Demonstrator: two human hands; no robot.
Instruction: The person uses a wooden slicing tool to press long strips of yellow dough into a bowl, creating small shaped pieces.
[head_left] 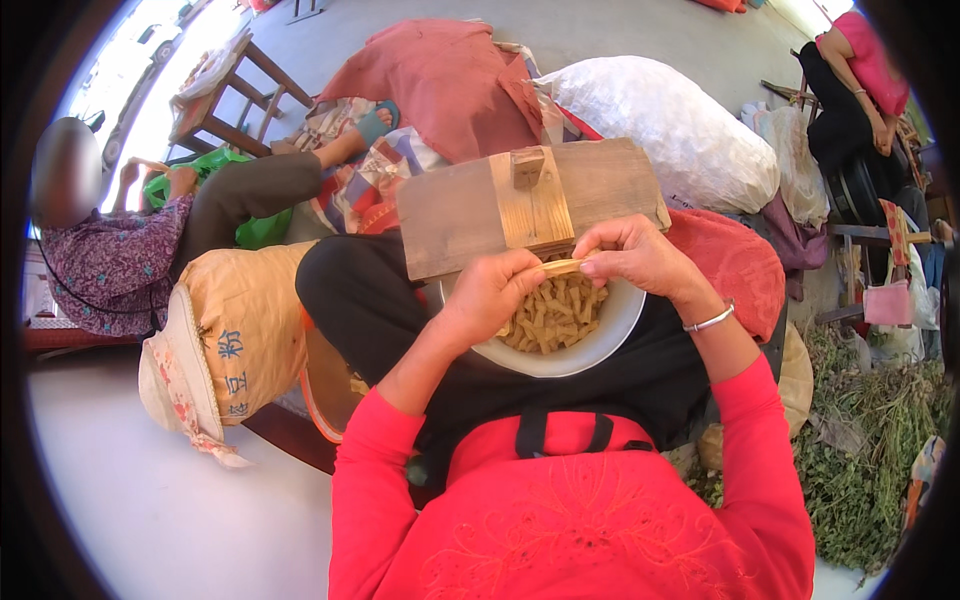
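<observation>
Between my hands is a short, pale yellow strip (560,267), pinched at both ends; I cannot tell what it is made of. My left hand (490,294) closes on its left end with thumb and fingers. At the other end, my right hand (640,258) has thumb and fingertips pressed on it, a silver bangle around the wrist. Below them a white basin (545,370) sits in my lap, holding many short tan pieces (556,316). A wooden board (450,212) with a paler crosspiece and a small block lies over the basin's far side.
A stuffed tan sack (240,315) with a sun hat (180,370) stands at left, beside an orange-rimmed container (330,385). Beyond the board are a white sack (665,125) and red cloth (430,85). Dried plants (860,440) lie at right. People sit at left and far right.
</observation>
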